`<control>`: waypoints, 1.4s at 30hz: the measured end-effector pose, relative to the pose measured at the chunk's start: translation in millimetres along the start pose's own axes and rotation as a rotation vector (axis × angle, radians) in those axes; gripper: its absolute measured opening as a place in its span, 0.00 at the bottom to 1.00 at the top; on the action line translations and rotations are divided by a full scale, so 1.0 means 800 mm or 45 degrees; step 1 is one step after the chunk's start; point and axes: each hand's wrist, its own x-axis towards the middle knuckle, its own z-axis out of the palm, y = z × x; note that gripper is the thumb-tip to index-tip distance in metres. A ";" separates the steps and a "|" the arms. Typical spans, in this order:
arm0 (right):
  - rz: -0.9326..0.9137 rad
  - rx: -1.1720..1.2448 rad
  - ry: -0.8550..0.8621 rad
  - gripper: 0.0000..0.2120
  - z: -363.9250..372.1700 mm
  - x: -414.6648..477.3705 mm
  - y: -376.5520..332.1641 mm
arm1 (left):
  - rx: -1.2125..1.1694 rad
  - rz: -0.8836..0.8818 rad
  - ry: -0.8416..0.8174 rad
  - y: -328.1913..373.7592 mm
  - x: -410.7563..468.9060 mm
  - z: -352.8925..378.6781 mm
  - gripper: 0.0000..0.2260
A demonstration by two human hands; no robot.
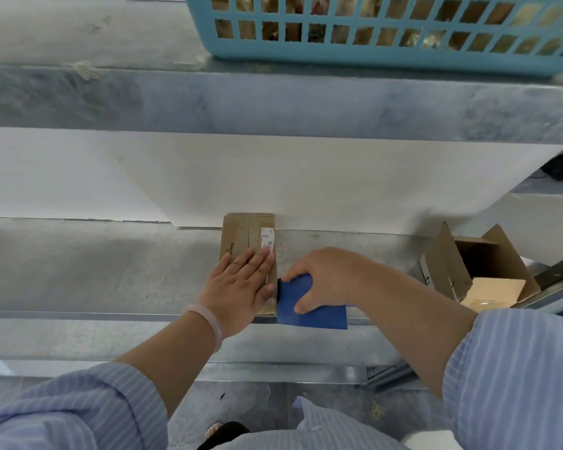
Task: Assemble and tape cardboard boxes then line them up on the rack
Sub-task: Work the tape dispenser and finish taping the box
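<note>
Striped sleeve (62,414), left hand (238,284) fingers (257,259) flat on cardboard box (238,232); right hand (325,277) gripping blue tool (316,315)

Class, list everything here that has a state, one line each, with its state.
small box: closed, flat on the shelf.
left hand: fingers straight, pressing on the small box.
right hand: grips the blue tape dispenser.
blue tape dispenser: held against the small box's right side.
second box: flaps open.
basket: holds items.

1. A white sticker (268,241) on the brown box (238,232) shows "065" and barcode lines.
2. That box's left side has dark print (232,251), too blurry to read.
3. The open box (449,258) has a side sticker (427,277) too small to read.
</note>
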 end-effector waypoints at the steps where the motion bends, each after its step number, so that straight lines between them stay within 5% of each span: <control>1: 0.012 0.051 0.002 0.28 0.003 0.000 0.006 | -0.006 0.001 0.004 0.000 0.000 0.000 0.28; 15: 0.039 0.457 -0.050 0.23 0.001 -0.051 0.089 | -0.058 0.032 0.025 -0.003 -0.003 0.001 0.28; 20: 0.036 0.053 0.076 0.26 0.012 -0.030 0.024 | -0.033 0.021 0.030 -0.001 -0.003 0.000 0.29; 24: 0.058 -0.161 0.095 0.17 0.012 -0.011 -0.023 | -0.023 0.017 0.040 -0.001 -0.004 0.001 0.26; 36: 0.053 -0.333 0.043 0.10 0.003 0.006 -0.045 | 0.005 0.011 0.044 0.001 -0.003 -0.001 0.27; 42: 0.080 -0.190 0.133 0.21 -0.013 -0.002 -0.022 | -0.026 0.021 0.015 -0.001 -0.003 -0.004 0.27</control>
